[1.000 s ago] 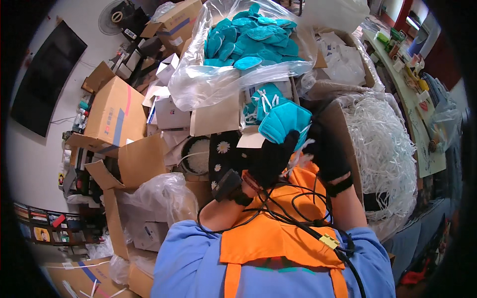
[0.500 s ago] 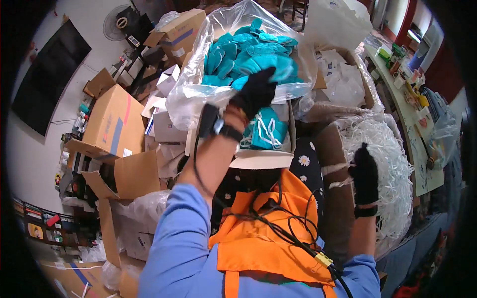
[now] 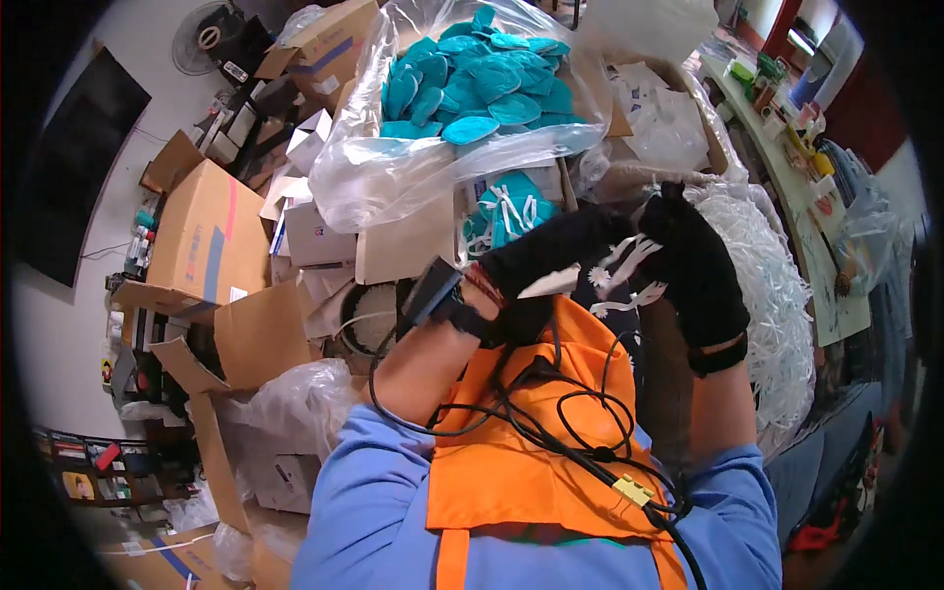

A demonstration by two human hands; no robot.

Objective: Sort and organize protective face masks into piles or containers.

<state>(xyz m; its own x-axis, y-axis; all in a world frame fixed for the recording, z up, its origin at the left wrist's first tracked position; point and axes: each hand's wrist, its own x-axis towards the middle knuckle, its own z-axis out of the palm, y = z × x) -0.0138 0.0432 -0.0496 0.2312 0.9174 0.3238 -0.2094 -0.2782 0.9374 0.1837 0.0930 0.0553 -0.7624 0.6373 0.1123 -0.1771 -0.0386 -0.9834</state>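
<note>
Both hands wear black gloves and meet to the right of my lap. White elastic straps (image 3: 631,258) dangle in a small bunch between them. My right hand (image 3: 693,265) is closed around the bunch, fingers curled at the top. My left hand (image 3: 562,246) reaches across from the left, its fingertips pinched together at the straps' edge. Whether anything else is between the fingers is hidden. Behind my left hand, teal face masks (image 3: 511,208) with white straps lie in an open carton (image 3: 405,248). Farther off, a heap of teal mask pieces (image 3: 492,84) fills a plastic-lined box.
A box of loose white straps (image 3: 762,275) stands at my right. Clear plastic liner (image 3: 383,182) spills over the heap's box. Brown cartons (image 3: 211,236) crowd the left, and a cluttered bench (image 3: 787,187) runs along the right. Black cables (image 3: 531,423) cross my orange apron (image 3: 511,482).
My left hand has come back from the mask heap toward the right hand. The right hand has risen and moved inward from the strap box, and white straps now show between the hands.
</note>
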